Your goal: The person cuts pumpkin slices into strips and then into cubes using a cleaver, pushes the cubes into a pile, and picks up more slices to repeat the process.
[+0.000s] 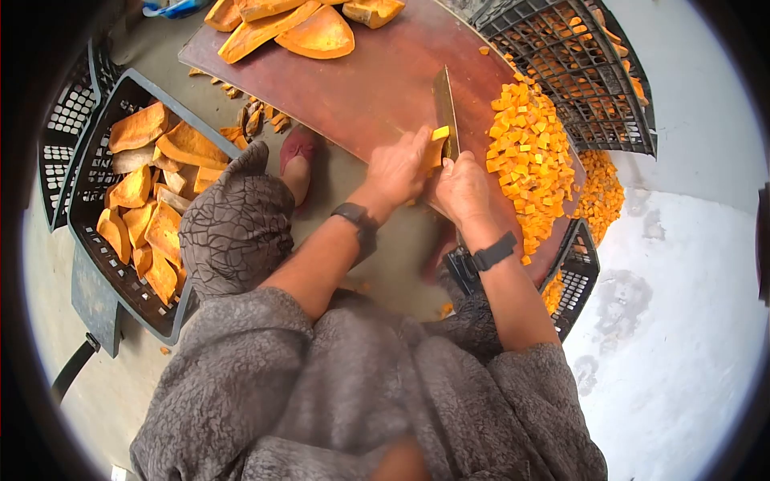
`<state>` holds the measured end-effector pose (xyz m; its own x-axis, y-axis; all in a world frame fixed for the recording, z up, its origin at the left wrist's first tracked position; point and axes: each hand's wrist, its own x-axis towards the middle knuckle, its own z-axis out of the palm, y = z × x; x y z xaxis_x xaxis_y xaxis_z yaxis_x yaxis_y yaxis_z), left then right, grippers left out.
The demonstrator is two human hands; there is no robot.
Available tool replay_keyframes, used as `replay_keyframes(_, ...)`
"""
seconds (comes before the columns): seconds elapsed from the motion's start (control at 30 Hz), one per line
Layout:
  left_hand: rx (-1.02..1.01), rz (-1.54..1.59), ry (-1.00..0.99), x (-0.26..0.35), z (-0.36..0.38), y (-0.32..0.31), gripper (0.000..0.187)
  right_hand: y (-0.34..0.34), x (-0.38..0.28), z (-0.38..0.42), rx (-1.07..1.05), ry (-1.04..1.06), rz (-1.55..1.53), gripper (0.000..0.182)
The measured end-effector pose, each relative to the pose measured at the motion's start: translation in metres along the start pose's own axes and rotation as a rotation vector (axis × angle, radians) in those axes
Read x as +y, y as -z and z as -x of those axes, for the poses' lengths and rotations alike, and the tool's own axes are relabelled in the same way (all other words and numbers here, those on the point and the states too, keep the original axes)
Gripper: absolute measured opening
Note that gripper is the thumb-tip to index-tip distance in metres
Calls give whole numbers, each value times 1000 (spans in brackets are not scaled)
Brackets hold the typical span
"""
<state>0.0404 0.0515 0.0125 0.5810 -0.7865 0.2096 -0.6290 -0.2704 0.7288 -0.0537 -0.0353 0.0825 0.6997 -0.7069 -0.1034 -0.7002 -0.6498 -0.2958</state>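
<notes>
Grey-robed knees frame us; our right hand closes round the cleaver, while left hand fingers pinch an orange squash strip steady on the board, cubes heaped aside.

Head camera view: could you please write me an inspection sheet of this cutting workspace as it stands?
Surface: round brown board, bare in the middle.
Job's things: cleaver blade down on an orange strip; diced cubes heaped on the board's right; large orange slabs at the far edge.
Clutter: peel scraps on the floor beside the board; spilled cubes beside the right crate.
Hands: left hand holds the strip; right hand grips the cleaver handle; a dark band on each wrist.
Cables: nothing seen.
Surroundings: black crate of slabs on the left; black crate top right; grey floor; a foot by the board.
</notes>
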Motion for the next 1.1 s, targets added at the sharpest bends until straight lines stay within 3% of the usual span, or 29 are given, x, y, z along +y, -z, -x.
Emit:
replay_keyframes(0.1, -37, -29, 61, 4, -4, 9, 73, 4, -2, -4, 72, 117, -10, 24)
replay_keyframes(0.17, -168, -111, 165, 7, -9, 10, 81, 11, 4, -2, 122, 221, -12, 25)
replay_keyframes(0.23, -153, -78, 152, 8, -8, 13, 84, 19, 14, -2, -52, 15, -78, 25)
replay_keyframes(0.27, -153, -46, 135, 8, -6, 14, 86, 17, 27, -2, 72, 9, -139, 25)
replay_keyframes(0.4, -149, 32, 169, 10, -4, 16, 86, 45, 31, 11, 29, -59, -194, 22)
replay_keyframes(0.73, -170, 74, 187, 5, -8, 15, 70, 63, 16, 29, -87, -13, -71, 23)
replay_keyframes(0.83, -157, 80, 183, 7, -11, 17, 61, 67, 7, 30, -145, -136, -46, 36)
replay_keyframes(0.93, -154, 95, 178, 8, -10, 21, 51, 61, 13, 31, -88, 27, -43, 24)
replay_keyframes(1.0, -156, 101, 173, 9, -12, 23, 46, 65, 4, 31, -138, -82, -59, 34)
replay_keyframes(1.1, -119, 117, 142, 8, -9, 21, 42, 66, 0, 33, -172, -107, -45, 33)
